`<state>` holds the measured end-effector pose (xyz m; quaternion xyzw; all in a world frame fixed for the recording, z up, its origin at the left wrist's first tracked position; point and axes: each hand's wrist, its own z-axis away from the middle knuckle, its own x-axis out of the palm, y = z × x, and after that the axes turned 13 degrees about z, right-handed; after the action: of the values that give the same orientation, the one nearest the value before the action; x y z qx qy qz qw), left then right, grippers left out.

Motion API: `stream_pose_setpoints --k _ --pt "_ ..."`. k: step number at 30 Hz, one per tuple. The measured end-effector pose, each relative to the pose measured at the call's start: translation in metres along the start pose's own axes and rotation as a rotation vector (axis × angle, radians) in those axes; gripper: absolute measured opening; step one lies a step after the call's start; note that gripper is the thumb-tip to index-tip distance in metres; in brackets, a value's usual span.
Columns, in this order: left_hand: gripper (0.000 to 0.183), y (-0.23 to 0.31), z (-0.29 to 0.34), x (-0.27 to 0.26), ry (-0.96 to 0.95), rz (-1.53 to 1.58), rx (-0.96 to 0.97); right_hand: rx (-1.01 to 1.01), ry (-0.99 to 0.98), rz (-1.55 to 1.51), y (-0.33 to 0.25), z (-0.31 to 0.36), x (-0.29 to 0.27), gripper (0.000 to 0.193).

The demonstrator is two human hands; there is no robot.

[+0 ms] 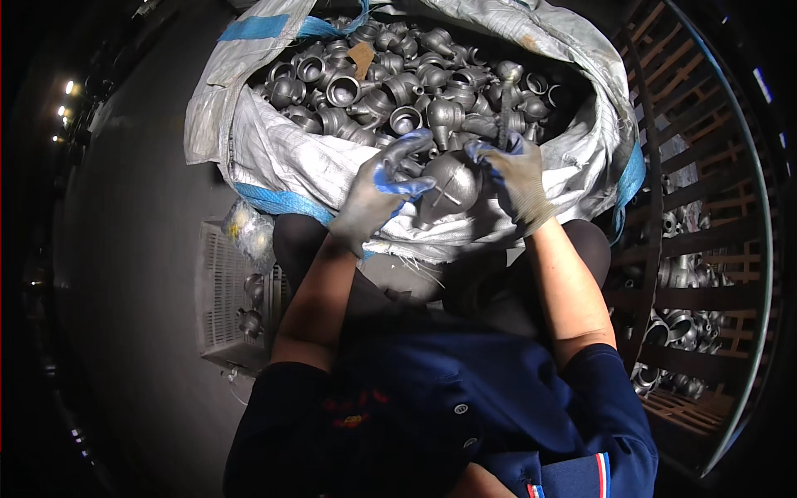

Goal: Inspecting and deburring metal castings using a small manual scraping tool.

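Note:
Between my hands, at the near edge of a big white woven sack (286,162), rests a round grey metal casting (455,184) with raised lines on its face. My left hand (383,184), in a grey and blue work glove, is at its left side. The thumb and fingers are spread apart, and I cannot tell whether they touch the casting. My gloved right hand (515,170) is closed around a dark, rod-like tool (504,116) that points away from me over the sack. The tool's exact kind is unclear, and my fingers hide its lower end.
Many similar hollow castings (407,87) fill the sack, with a brown scrap (362,60) among them. A pale plastic crate (224,290) holding a few castings and a clear plastic bag (249,231) stand at left. A slatted metal cage (706,249) with more castings is at right.

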<state>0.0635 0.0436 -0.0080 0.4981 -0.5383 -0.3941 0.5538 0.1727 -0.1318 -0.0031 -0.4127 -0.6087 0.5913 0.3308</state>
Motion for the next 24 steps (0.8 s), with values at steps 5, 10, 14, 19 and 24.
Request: stream_pose_setpoints --k 5,10,14,19,24 --pt "0.057 -0.013 -0.004 0.019 0.107 0.097 0.112 -0.013 0.05 0.235 0.0 0.003 0.008 0.019" --pt "0.098 -0.033 0.011 0.053 0.164 -0.864 0.382 -0.109 0.058 0.216 0.004 0.004 0.012 0.015" --pt "0.096 -0.038 0.007 0.049 0.213 -0.744 0.515 -0.19 0.069 0.235 -0.003 0.005 0.013 0.018" --pt "0.08 -0.033 0.003 0.018 0.096 0.457 0.209 0.086 0.101 -0.137 -0.016 0.01 -0.01 0.018" --pt "0.057 -0.027 0.002 0.001 0.227 0.709 0.166 -0.043 0.075 0.093 -0.014 0.01 -0.013 0.016"
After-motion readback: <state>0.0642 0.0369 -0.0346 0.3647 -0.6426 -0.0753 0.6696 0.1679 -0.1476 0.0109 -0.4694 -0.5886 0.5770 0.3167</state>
